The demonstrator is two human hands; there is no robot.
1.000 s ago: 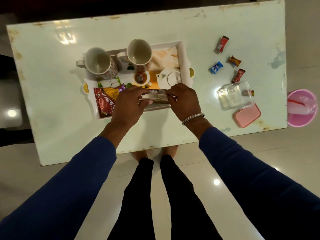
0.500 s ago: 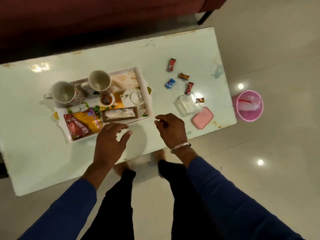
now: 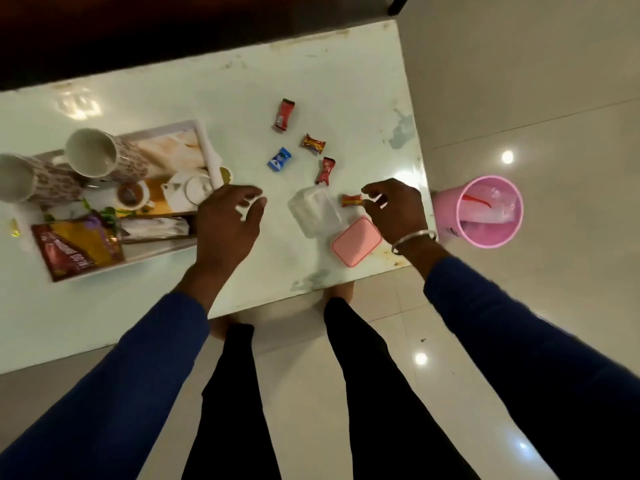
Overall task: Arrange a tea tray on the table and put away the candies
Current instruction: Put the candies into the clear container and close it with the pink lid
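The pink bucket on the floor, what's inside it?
The pink bucket holds crumpled clear plastic and something thin and red. Whatever lies under the plastic is covered, so I can't tell.

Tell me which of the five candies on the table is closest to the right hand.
The red-and-yellow candy beside the clear box, just off the right hand fingers. The other four lie farther up the table.

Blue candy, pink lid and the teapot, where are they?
blue candy (image 3: 279, 159), head view, middle of its wrapper
pink lid (image 3: 356, 241), head view, centre of its flat top
teapot (image 3: 188, 191), head view, white body beside its round lid
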